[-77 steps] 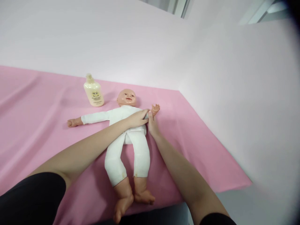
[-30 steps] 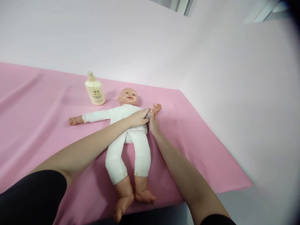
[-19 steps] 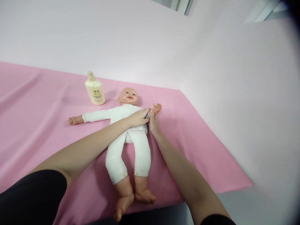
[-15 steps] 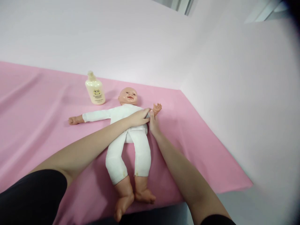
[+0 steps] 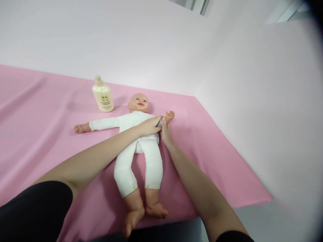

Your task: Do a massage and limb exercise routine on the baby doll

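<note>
A baby doll (image 5: 137,158) in a white suit lies on its back on the pink sheet (image 5: 45,134), head toward the wall, arms spread. My left hand (image 5: 149,126) reaches across its chest and grips the doll's white sleeve near the right-side arm. My right hand (image 5: 164,133) lies beside it, thumb up along the same arm, just below the doll's bare hand (image 5: 169,116). Both hands pinch that arm between them.
A cream lotion bottle (image 5: 102,98) stands upright left of the doll's head. The pink sheet ends at a corner on the right (image 5: 262,198); pale walls rise behind and to the right. The doll's feet hang near the front edge.
Almost nothing moved; only the view drifted slightly. Both hands stay on the doll's arm.
</note>
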{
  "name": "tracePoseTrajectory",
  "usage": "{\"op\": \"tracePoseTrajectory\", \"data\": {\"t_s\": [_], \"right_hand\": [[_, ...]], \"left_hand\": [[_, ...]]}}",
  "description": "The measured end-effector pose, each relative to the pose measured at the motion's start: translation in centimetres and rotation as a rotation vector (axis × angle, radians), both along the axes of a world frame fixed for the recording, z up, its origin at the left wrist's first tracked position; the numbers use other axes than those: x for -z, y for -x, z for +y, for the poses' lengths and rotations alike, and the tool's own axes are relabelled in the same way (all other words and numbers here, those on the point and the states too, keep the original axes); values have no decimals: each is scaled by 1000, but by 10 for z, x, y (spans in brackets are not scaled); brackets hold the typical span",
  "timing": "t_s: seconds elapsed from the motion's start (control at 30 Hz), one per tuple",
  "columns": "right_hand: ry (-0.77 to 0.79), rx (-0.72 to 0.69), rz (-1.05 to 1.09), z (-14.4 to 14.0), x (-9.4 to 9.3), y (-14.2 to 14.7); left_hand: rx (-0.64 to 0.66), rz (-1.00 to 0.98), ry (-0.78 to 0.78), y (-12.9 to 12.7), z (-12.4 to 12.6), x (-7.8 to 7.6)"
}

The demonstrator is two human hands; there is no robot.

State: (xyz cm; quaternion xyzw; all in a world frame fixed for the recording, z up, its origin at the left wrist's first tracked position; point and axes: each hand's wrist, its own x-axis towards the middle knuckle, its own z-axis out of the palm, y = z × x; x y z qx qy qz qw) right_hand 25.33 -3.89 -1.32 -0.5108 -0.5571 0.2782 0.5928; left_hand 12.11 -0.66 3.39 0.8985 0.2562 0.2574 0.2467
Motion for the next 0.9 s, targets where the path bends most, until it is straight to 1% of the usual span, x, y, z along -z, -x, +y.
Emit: {"op": "tracePoseTrajectory", "data": {"t_s": [0.13,0.43,0.73,0.9], "right_hand": [[14,-3,11,0,0,0],[-17,-1,27,3,4,0],[-4,1,-6,2,2,0],[4,-6,-2,0,0,1]], "left_hand": [[2,-1,-9,0,0,0],[15,-2,-4,0,4,6],[7,5,11,1,0,-1],[8,8,21,1,0,-1]]}}
